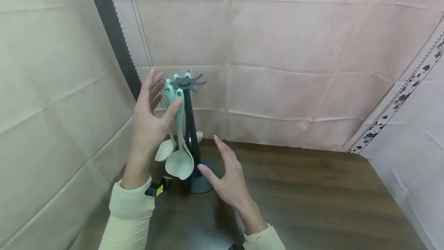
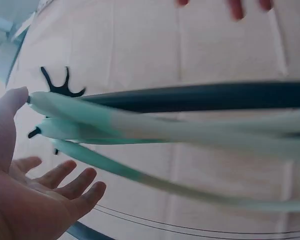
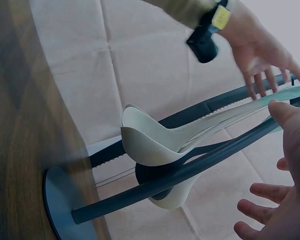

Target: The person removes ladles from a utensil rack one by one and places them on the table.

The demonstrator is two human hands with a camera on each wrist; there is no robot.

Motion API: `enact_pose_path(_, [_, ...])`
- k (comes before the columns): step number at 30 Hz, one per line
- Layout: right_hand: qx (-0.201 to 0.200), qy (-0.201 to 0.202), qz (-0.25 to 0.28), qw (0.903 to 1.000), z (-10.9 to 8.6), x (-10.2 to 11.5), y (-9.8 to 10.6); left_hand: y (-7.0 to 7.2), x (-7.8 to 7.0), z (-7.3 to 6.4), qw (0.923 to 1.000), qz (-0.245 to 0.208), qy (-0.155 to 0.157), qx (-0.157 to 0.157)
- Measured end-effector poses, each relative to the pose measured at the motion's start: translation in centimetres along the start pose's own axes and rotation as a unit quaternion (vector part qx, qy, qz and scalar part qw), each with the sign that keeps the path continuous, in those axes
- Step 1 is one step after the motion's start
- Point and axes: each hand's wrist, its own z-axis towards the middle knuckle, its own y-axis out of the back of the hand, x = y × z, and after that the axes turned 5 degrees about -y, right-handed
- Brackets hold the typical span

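A dark stand [image 1: 191,126] with a round base [image 1: 199,185] and a ring of curved hooks [image 1: 185,84] carries several mint-handled kitchen utensils. In front hangs a pale ladle [image 1: 178,163], with a second ladle nested close against it in the right wrist view. A pale utensil head [image 1: 165,150] hangs to its left. My left hand [image 1: 149,120] is beside the upper handles, fingers spread and thumb at the ladle's handle end; whether it touches I cannot tell. To the right of the pole, low down, my right hand [image 1: 229,178] hovers with fingers extended, holding nothing.
The stand is on a brown wooden table [image 1: 312,196], towards its far left corner. Creased pale cloth [image 1: 277,68] hangs behind and along both sides. A dark strip [image 1: 114,34] runs down the left back corner.
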Motion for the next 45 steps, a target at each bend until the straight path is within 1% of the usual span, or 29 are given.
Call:
enact_pose_path(2, [0.001,-0.003,0.002,1.0000,-0.1,0.0,0.0,0.3,-0.7,1.3,0.9991,0.034,-0.009,0.024])
enact_pose_path(4, [-0.001,-0.002,0.005,1.0000,-0.2,0.0,0.0,0.6,-1.3,2.6,0.9956,0.071,-0.021,0.058])
enact_pose_path(6, [-0.004,-0.001,0.006,1.0000,-0.2,0.0,0.0,1.0,-1.8,3.8,0.9897,0.101,-0.026,0.099])
enact_pose_path(8, [-0.003,0.001,0.005,1.0000,-0.2,-0.1,0.0,1.5,-2.3,4.9,0.9814,0.118,-0.031,0.148])
enact_pose_path(10, [-0.001,0.001,0.005,1.0000,-0.1,0.0,0.0,1.9,-2.7,5.9,0.9704,0.129,-0.027,0.202])
enact_pose_path(11, [0.000,0.001,0.005,1.0000,-0.1,0.0,0.0,2.0,-2.9,6.4,0.9627,0.137,-0.026,0.232])
enact_pose_path(14, [0.001,0.000,0.006,1.0000,-0.1,0.1,0.1,2.1,-3.5,7.7,0.9369,0.156,-0.030,0.311])
enact_pose_path(16, [-0.001,0.000,0.007,1.0000,-0.1,0.2,0.3,1.9,-3.8,8.4,0.9196,0.168,-0.038,0.353])
enact_pose_path(17, [-0.003,0.001,0.009,0.9999,-0.1,0.2,0.4,1.8,-3.9,8.8,0.9121,0.174,-0.042,0.369])
enact_pose_path(20, [-0.002,0.014,0.023,0.9996,-0.1,0.7,0.7,1.9,-4.1,9.7,0.8948,0.187,-0.045,0.403])
enact_pose_path(23, [0.002,0.038,0.043,0.9984,-0.1,1.5,0.9,2.2,-4.2,10.3,0.8834,0.190,-0.042,0.426])
enact_pose_path(25, [0.003,0.054,0.051,0.9972,-0.1,1.9,1.1,2.3,-4.1,10.7,0.8775,0.190,-0.044,0.438])
enact_pose_path(27, [-0.002,0.062,0.054,0.9966,-0.2,2.2,1.3,2.1,-3.9,11.0,0.8732,0.186,-0.047,0.448])
enact_pose_path(30, [-0.009,0.063,0.055,0.9965,-0.3,2.2,1.7,1.7,-3.6,11.2,0.8710,0.180,-0.057,0.454])
enact_pose_path(35, [-0.009,0.056,0.057,0.9968,-0.2,2.1,2.0,1.4,-3.1,11.3,0.8751,0.180,-0.070,0.444])
enact_pose_path(39, [-0.011,0.060,0.056,0.9966,-0.1,2.0,2.1,1.2,-2.8,11.1,0.8790,0.180,-0.081,0.434])
enact_pose_path(45, [-0.007,0.057,0.056,0.9968,-0.1,2.0,2.1,0.8,-2.3,10.5,0.8885,0.172,-0.096,0.415])
